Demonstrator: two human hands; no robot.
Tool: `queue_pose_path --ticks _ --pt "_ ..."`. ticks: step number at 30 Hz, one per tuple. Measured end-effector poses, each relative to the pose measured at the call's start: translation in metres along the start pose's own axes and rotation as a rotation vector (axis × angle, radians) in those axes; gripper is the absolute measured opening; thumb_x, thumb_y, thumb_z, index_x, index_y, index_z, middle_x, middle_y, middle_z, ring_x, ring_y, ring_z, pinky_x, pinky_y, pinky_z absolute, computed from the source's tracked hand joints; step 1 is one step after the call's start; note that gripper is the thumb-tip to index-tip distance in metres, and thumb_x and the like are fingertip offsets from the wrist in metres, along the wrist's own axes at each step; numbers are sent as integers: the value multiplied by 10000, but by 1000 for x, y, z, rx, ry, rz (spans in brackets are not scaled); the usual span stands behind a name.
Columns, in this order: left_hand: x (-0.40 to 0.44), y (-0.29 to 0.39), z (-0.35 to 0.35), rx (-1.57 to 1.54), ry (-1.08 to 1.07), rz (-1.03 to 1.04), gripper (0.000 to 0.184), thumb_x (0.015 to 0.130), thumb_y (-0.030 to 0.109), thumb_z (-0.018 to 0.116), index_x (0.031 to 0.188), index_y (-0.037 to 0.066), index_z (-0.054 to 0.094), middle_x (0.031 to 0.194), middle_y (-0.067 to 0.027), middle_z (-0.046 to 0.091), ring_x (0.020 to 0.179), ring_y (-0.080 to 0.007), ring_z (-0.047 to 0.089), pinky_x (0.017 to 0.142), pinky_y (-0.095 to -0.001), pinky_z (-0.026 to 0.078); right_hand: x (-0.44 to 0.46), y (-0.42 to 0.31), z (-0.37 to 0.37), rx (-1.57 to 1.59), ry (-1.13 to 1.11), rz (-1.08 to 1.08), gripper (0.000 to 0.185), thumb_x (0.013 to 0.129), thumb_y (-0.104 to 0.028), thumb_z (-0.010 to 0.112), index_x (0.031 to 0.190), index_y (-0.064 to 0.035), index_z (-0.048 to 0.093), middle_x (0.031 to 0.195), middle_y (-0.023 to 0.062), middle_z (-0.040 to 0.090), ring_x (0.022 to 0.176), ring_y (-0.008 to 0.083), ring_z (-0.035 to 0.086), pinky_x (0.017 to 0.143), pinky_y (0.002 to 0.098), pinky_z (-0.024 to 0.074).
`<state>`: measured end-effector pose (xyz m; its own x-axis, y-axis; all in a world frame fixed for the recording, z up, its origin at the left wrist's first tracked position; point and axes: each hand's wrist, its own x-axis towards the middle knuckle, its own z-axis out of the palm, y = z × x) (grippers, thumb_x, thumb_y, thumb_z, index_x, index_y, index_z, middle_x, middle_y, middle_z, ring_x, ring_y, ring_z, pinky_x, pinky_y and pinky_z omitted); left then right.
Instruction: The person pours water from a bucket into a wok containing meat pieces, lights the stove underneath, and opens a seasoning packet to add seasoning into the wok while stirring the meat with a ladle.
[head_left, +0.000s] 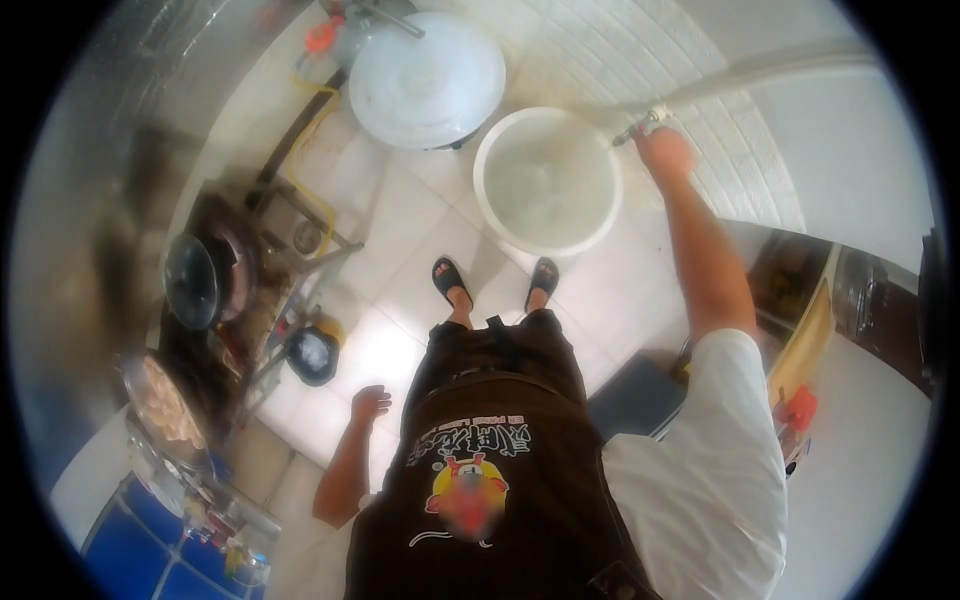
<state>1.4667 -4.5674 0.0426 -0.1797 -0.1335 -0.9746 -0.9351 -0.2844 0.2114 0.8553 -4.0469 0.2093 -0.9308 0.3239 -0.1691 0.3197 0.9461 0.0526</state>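
Note:
My right hand (667, 154) reaches out to the wall and is closed around a tap (640, 126), whose metal spout points over a tub's rim. Below the spout, a large round white tub (487, 205) stands on the floor with what looks like cloudy water (548, 180) inside. My left hand (371, 402) hangs beside my apron (500, 420), touching nothing. Its fingers are loosely bent and look open, with nothing visible in them.
A big pale round lid or basin (428, 80) stands behind the tub to the left. Along the left are a stand with a dark wok (192, 282), a black bucket-like container (313, 355) and a tray of pale food (168, 400). A dark box (640, 400) and shelf (800, 290) are right.

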Motion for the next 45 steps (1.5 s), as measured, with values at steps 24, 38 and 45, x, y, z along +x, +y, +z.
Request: queue_pose_path --ticks 24,38,45 --pt "274 185 369 550 500 633 436 819 284 688 1161 16 657 1040 -152 703 983 -272 667 872 -362 515 7 249 443 694 -365 437 483 851 -296 737 1175 37 603 906 94 653 781 149 607 692 300 491" --pt "311 308 428 221 514 648 325 768 131 631 1035 -54 615 1004 -280 666 993 -438 631 864 -456 497 89 143 411 1148 -375 404 430 868 -187 717 1186 62 571 1148 117 636 1012 206 597 899 321 460" --pt "250 279 371 273 443 515 330 758 124 636 1034 -54 616 1005 -290 664 995 -435 633 872 -460 494 22 129 364 1187 -440 434 387 865 -109 684 1195 62 576 1124 139 655 991 234 625 882 338 492"
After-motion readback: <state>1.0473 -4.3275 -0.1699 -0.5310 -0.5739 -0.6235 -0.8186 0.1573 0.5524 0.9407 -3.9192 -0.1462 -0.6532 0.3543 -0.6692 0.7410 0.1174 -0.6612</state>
